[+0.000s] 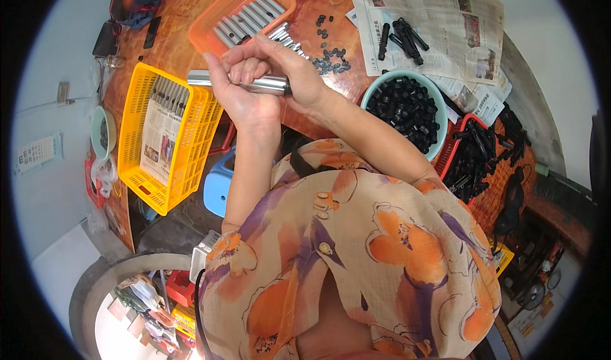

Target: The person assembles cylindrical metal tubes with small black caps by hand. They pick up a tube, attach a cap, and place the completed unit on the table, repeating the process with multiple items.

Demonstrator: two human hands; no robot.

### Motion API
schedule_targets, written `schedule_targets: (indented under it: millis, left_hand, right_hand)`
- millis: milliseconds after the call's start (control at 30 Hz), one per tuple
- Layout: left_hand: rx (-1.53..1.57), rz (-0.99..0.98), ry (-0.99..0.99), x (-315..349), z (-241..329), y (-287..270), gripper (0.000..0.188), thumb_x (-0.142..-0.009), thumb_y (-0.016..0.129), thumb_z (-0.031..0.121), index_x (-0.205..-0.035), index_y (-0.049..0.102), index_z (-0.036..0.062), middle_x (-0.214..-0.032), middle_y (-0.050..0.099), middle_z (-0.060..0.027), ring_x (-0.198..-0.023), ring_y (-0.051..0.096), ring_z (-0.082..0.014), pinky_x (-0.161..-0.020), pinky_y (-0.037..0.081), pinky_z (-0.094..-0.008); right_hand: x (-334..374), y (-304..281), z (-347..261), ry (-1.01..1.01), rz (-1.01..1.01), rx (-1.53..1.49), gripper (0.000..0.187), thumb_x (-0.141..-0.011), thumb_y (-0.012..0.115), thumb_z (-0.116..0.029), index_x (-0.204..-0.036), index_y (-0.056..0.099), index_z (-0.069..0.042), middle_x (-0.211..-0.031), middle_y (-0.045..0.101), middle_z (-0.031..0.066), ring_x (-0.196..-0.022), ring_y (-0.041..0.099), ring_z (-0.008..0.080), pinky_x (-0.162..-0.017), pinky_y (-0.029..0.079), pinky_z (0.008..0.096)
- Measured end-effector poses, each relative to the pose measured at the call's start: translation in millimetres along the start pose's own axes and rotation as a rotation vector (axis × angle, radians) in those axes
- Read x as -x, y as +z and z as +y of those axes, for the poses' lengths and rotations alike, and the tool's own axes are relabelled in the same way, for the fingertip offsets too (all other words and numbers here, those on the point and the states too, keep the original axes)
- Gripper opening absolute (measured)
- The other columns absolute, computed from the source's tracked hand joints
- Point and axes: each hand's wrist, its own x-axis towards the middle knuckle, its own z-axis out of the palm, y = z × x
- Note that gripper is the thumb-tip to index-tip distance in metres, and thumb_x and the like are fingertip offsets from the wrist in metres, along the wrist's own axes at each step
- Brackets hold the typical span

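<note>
A shiny metal tube [270, 84] lies crosswise between my hands above the near side of the table. My left hand [245, 102] is closed around its middle, with the bare end sticking out to the left. My right hand [296, 70] curves over from the right. Its palm is by the tube's dark right end, and its fingers reach over my left fingers. Whether the right fingers grip the tube is partly hidden. Just beyond my hands, an orange basket [202, 28] holds several metal tubes [251, 19], and more short tubes [286, 36] lie beside it.
At left stands a yellow crate [143, 185] with tubes and newspaper, near a blue stool [217, 185]. Small black parts [332, 62] dot the table. To the right are a pale green basin [367, 99] of black pieces, newspaper [439, 16] and a red basket [445, 150].
</note>
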Motion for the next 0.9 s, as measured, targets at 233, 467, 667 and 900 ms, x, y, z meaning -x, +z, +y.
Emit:
schedule_targets:
  millis: [233, 467, 667, 900]
  left_hand:
    - [-0.093, -0.066, 0.048, 3.6, -2.8, -1.1, 0.040, -0.095, 0.056, 0.039, -0.067, 0.042, 0.0137, -0.051, 0.031, 0.0085, -0.044, 0.030, -0.0023, -0.044, 0.029, -0.0181]
    - [-0.176, -0.042, 0.026, -7.8, -16.6, -14.5, 0.035, -0.095, 0.056, 0.032, -0.070, 0.050, 0.0079, -0.052, 0.031, 0.0067, -0.047, 0.032, -0.0032, -0.046, 0.031, -0.0186]
    - [-1.193, -0.151, 0.141, -10.8, -30.5, -49.8, 0.017, -0.093, 0.056, 0.014, -0.103, 0.053, 0.0011, -0.083, 0.058, -0.0015, -0.071, 0.053, -0.0074, -0.059, 0.042, -0.0210]
    - [-1.512, -0.391, 0.002, 8.3, -37.3, -79.2, 0.034, -0.089, 0.060, 0.006, -0.118, 0.042, 0.0035, -0.096, 0.055, -0.0015, -0.086, 0.051, -0.0083, -0.076, 0.042, -0.0231]
  right_hand:
    - [6.3, 3.3, 0.6, -0.146, 0.045, 0.084, 0.046, -0.100, 0.040, -0.032, -0.101, 0.063, 0.007, -0.077, 0.064, 0.0048, -0.069, 0.057, 0.0087, -0.069, 0.044, 0.0185]
    - [7.8, -14.6, 14.1, -0.101, 0.171, -0.052, 0.040, -0.100, 0.043, -0.029, -0.105, 0.062, 0.005, -0.080, 0.062, 0.0036, -0.072, 0.056, 0.0071, -0.069, 0.044, 0.0179]
    - [20.1, -51.6, -2.5, -0.185, 0.248, 0.574, 0.037, -0.095, 0.056, -0.031, -0.113, 0.059, 0.001, -0.097, 0.064, 0.0062, -0.087, 0.058, 0.0107, -0.076, 0.047, 0.0226]
    - [36.3, -77.4, -9.1, 0.107, 0.336, 0.428, 0.030, -0.093, 0.059, -0.022, -0.115, 0.063, -0.002, -0.093, 0.064, -0.0002, -0.086, 0.057, 0.0066, -0.077, 0.044, 0.0207]
